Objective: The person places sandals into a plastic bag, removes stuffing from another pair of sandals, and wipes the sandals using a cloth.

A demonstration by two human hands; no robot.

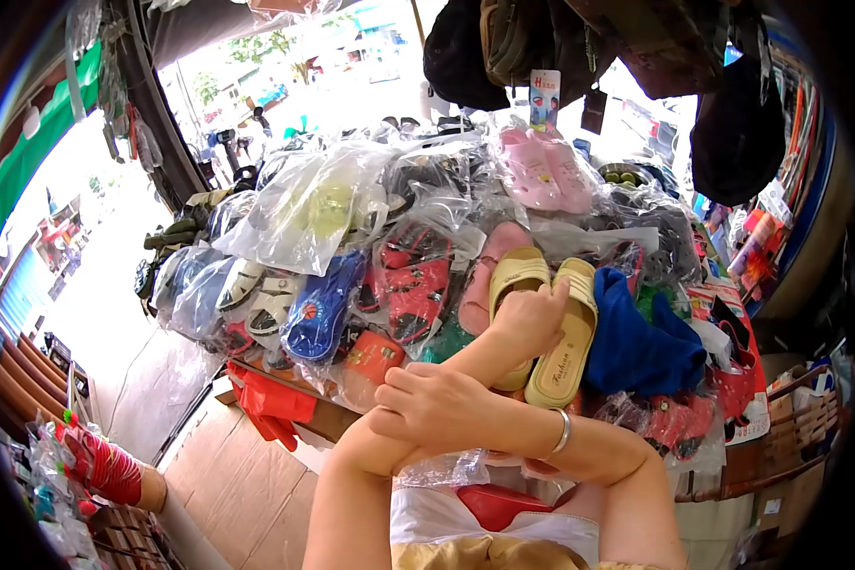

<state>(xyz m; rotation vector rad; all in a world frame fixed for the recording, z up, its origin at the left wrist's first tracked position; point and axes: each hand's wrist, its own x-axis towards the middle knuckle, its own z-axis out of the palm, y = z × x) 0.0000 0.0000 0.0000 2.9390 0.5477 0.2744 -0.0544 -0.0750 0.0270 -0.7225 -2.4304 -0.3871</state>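
My left hand [530, 321] reaches across to a pair of pale yellow slippers, with its fingers curled at the inner edge and strap of the right-hand yellow slipper [565, 356]. The left-hand yellow slipper [520, 268] is partly covered by that hand. My right hand [416, 407] lies across my left forearm [475, 359], fingers bent round it; a silver bangle [562, 432] circles the right wrist. Close by are a pink shoe [478, 294], blue cloth [641, 337] and red-and-black sandals [416, 290] in clear plastic.
Bagged footwear covers the stall, including a blue slipper [321, 309] and pink clogs [544, 171]. Dark bags [532, 43] hang overhead. A red plastic bag [271, 399] droops from the front edge. At right stands a woven basket [798, 427].
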